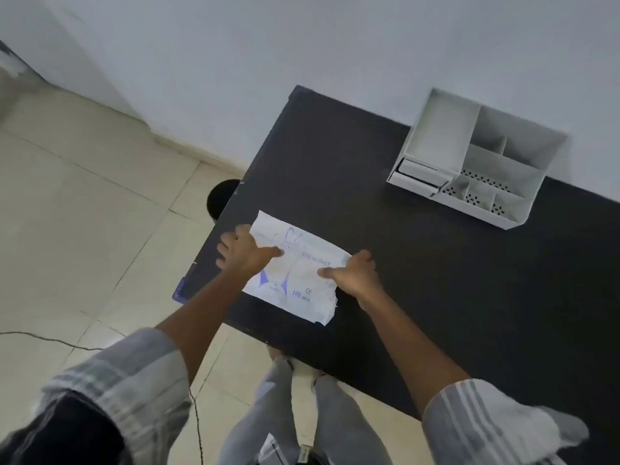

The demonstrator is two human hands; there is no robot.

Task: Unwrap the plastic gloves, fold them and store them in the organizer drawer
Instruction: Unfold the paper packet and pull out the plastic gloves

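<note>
Stage: barely begun, we judge | our left hand (243, 251) and right hand (355, 275) pinch the unopened glove packet (295, 280) | left: unwrapping, folding, organizer drawer (416, 174)

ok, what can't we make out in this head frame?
- White plastic glove packet: sealed or already torn open is unclear; both hands cover its side edges, and the upper print is too blurred to read.
- Left hand and right hand: grip is unclear, fingertips are hidden.
- White plastic desk organizer: contents of its small drawer are hidden by the drawer front.
- Round dark object on the floor: partly hidden by the black table edge.
</note>
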